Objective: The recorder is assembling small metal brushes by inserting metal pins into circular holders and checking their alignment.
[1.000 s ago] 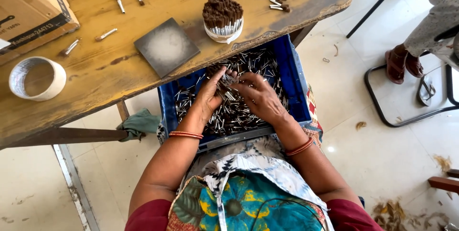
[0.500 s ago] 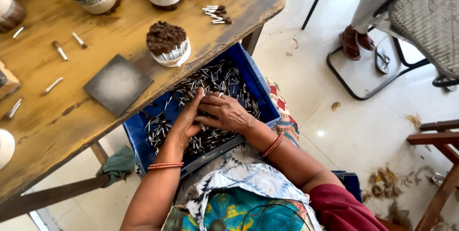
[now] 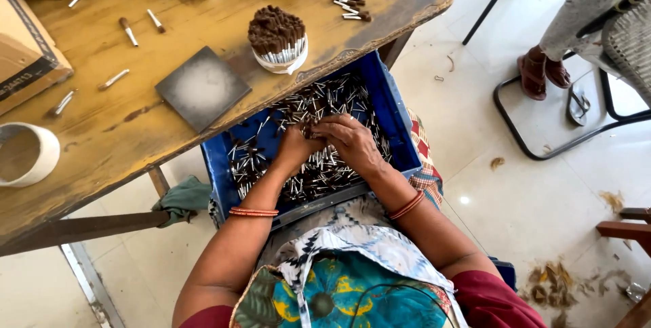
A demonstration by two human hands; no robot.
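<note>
Head view: both hands, left hand and right hand, pinch small brown-and-white sticks in the blue plastic crate; better gather them aligned, fingers pressed together.

I look down on a worn wooden table, its yellowish top scratched and stained, one corner rounded at the upper right. A wooden rail runs beneath its near edge. The floor is pale, glossy tile, bright with daylight and showing one small glare spot. Dry brown scraps lie scattered at the lower right, possibly leaf bits. A black metal chair frame stands on the right, with a loose sandal inside it. A reddish wooden furniture edge enters from the far right.
</note>
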